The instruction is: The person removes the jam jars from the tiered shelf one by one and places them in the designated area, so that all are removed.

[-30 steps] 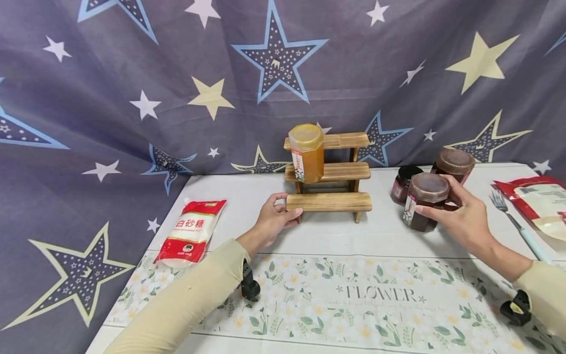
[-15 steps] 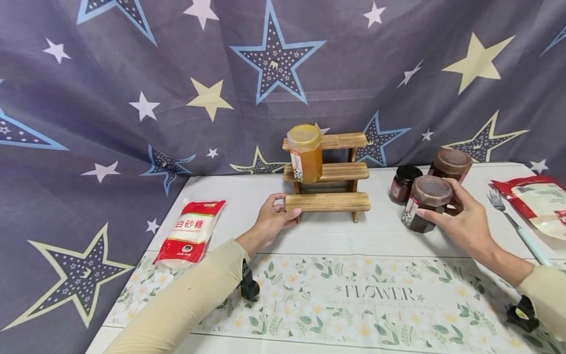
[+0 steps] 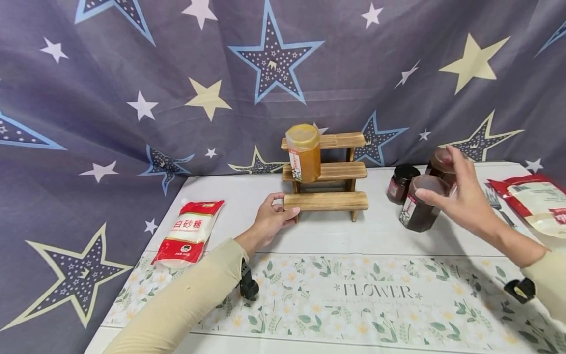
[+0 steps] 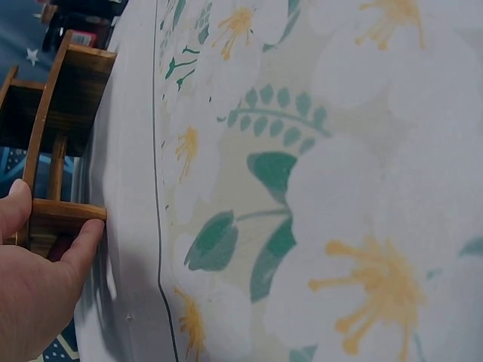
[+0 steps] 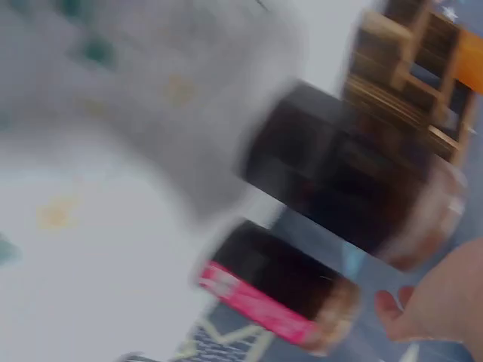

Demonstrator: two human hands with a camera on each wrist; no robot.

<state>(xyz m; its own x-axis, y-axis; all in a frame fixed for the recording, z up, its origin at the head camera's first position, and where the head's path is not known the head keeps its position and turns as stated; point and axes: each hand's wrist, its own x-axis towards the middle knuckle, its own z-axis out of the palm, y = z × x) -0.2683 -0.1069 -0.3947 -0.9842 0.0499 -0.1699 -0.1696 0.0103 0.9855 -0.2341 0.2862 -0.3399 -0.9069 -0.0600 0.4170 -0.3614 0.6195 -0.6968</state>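
Observation:
My left hand (image 3: 271, 221) grips the left end of the lowest step of a small three-tier wooden display stand (image 3: 327, 201). The left wrist view shows the thumb and fingers around that step end (image 4: 72, 213). A jar of amber honey (image 3: 305, 157) stands on the stand's left side. At the right, a dark, many-sided jar (image 3: 419, 215) with a white label stands upright. My right hand (image 3: 475, 204) hovers by it with thumb and fingers spread, holding nothing. Behind are a second dark jar (image 3: 436, 171), partly hidden by the fingers, and a smaller black-lidded jar (image 3: 401, 184).
A red and white sugar bag (image 3: 190, 233) lies on the left. Beyond my right hand lie a fork (image 3: 501, 209) and another red-edged bag (image 3: 537, 201). A flower-printed cloth (image 3: 353, 319) covers the table, and a starry curtain (image 3: 177, 59) hangs behind.
My right hand has let go of the front dark jar, its fingers spreading and rising off it. My left hand keeps its hold on the stand.

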